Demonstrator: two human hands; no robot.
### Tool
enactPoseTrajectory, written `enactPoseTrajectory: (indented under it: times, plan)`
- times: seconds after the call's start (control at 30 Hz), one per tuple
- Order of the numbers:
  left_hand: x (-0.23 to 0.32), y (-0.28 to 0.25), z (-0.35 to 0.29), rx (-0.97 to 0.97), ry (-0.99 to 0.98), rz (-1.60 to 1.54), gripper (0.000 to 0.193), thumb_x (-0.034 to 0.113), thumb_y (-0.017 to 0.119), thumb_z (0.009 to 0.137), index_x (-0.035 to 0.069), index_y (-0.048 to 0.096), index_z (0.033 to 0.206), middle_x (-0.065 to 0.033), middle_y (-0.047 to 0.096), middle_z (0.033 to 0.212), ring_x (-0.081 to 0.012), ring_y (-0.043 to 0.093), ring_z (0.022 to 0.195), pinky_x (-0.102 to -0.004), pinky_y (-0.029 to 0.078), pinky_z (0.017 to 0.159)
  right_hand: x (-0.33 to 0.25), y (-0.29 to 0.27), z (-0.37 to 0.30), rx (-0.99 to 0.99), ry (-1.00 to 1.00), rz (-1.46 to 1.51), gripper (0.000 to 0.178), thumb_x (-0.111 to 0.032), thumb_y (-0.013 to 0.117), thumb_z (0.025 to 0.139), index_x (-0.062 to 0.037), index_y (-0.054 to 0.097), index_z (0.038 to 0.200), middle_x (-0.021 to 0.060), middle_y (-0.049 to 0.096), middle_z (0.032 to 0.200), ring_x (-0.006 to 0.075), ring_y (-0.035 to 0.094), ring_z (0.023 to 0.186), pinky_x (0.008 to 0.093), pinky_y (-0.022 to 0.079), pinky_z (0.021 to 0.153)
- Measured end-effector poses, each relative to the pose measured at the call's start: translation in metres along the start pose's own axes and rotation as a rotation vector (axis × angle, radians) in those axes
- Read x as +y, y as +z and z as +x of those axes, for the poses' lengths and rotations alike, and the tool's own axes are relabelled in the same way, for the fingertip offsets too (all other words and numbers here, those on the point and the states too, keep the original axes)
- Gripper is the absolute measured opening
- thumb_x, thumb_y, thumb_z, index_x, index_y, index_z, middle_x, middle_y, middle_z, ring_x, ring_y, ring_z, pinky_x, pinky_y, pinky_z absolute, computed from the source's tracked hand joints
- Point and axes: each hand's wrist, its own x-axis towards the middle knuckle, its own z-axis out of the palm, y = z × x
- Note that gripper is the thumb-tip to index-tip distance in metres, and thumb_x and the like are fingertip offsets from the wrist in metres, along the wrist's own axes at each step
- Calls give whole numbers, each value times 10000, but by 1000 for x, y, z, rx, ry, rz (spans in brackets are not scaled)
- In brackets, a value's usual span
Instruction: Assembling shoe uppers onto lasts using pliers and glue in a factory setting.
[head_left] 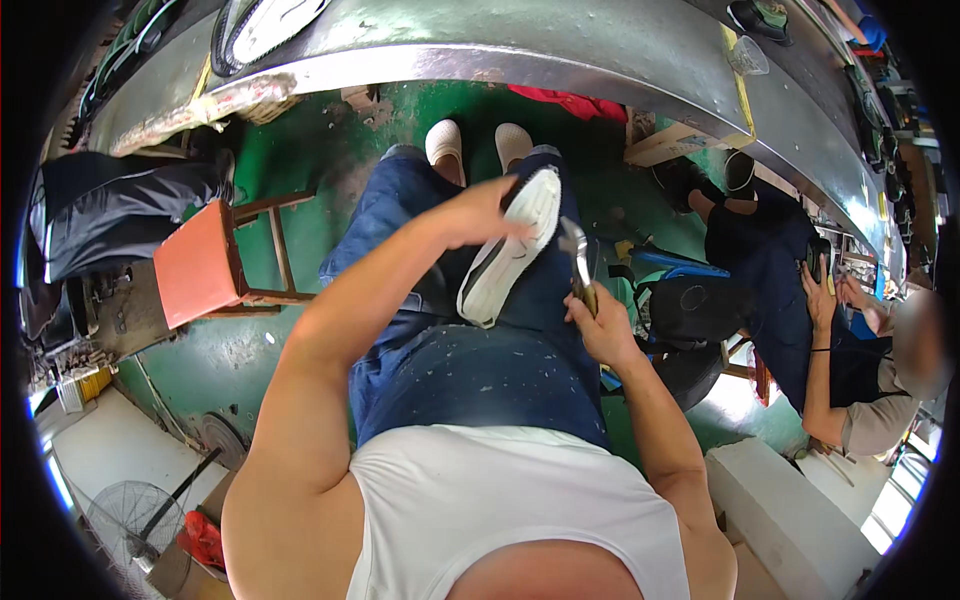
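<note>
A shoe (pixel 512 250) lies across my lap on the blue apron, its pale underside turned up and a dark edge along its side. My left hand (pixel 478 214) is at the upper left side of the shoe, fingers reaching over its underside. Motion smears those fingers, so their grip is unclear. To the right of the shoe, my right hand (pixel 605 325) is closed round the handles of metal pincers (pixel 580 258). The head of the pincers points away from me, near the shoe's right side but apart from it.
A metal workbench (pixel 600 40) runs ahead, with a shoe sole (pixel 268 35) on it at left. A red-seated stool (pixel 200 262) stands left. At right, a seated co-worker's hands (pixel 825 290) hold a dark item. A standing fan (pixel 130 520) is at lower left.
</note>
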Motion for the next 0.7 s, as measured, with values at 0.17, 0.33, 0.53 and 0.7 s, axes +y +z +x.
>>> enactPoseTrajectory:
  times: [0.17,0.33,0.53,0.7]
  plan:
    - [21,-1,-47,56,-33,261,527,221,657,905,-64,534,1331,-293,645,1150,-383,656,1064,-430,515,931,-35,-19,5,-159,-80,-198,328,-188,594,940,12,559,1198,188,677,976,396,658,947,438,509,853]
    - [29,23,-50,364,31,718,253,256,565,965,29,660,911,-205,669,715,-412,673,701,-512,539,673,-42,-23,26,-238,-103,-265,321,-203,602,931,2,577,1178,202,669,980,409,651,927,421,515,886]
    - [40,40,-60,386,84,729,264,234,569,956,7,633,837,-180,689,807,-396,682,729,-477,550,679,-84,-50,48,-506,278,103,191,-174,598,952,-22,601,1067,62,643,932,137,604,733,294,496,597]
    - [14,31,-68,477,23,81,359,265,517,1009,-14,641,1198,-249,656,1173,-392,633,1114,-423,506,961,-78,-72,46,-543,224,-37,194,-169,585,967,-28,618,1097,29,654,895,69,562,685,245,439,553]
